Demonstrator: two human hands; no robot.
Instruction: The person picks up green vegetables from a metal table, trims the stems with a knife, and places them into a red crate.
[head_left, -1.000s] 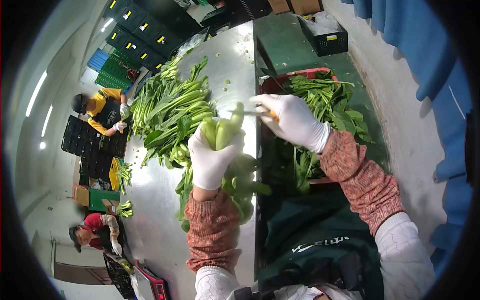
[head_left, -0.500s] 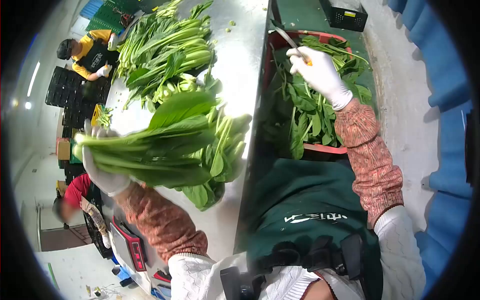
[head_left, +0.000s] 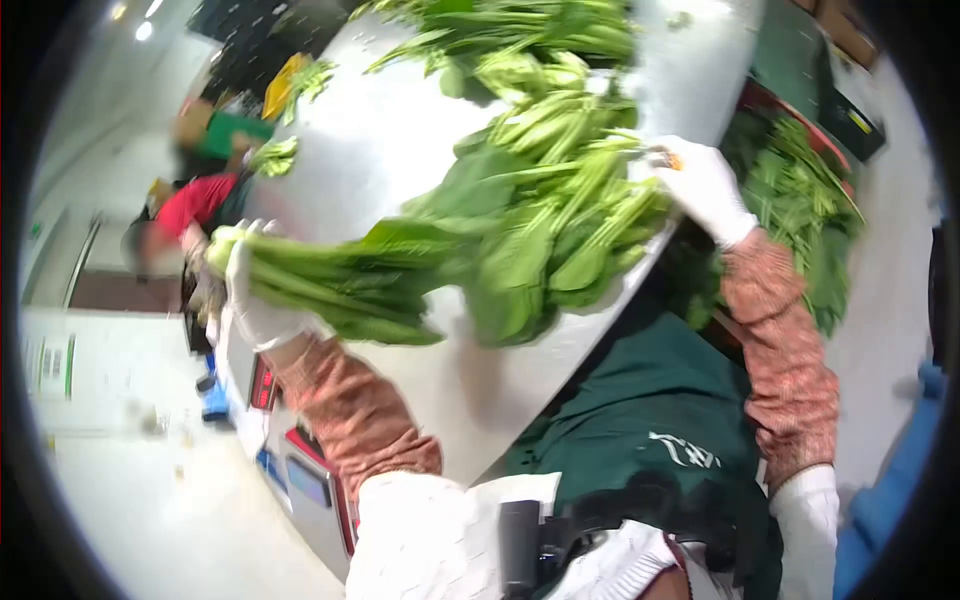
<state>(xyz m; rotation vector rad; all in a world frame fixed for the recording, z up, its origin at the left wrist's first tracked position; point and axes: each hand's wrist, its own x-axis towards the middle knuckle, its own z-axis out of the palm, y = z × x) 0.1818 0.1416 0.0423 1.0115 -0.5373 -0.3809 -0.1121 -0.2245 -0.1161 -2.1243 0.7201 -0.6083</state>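
Observation:
My left hand (head_left: 265, 295), in a white glove, grips the pale stem ends of a bunch of leafy greens (head_left: 350, 285). The bunch points right, its dark leaves over the steel table beside a pile of the same greens (head_left: 560, 215). My right hand (head_left: 705, 190), also gloved, is closed by the stem ends at the pile's right side. A bit of orange handle from the knife (head_left: 673, 161) shows at its fingers; the blade cannot be made out.
A red crate of leafy greens (head_left: 800, 190) stands beyond the steel table's (head_left: 400, 130) right edge. More greens (head_left: 530, 30) lie at the far end. Scales with red displays (head_left: 263, 385) sit at left. A person in a red top (head_left: 195, 205) is at the left side.
The view has swung left. My right hand has come from above the crate to the pile on the table. My left hand still holds the bunch, now lower and further from the pile.

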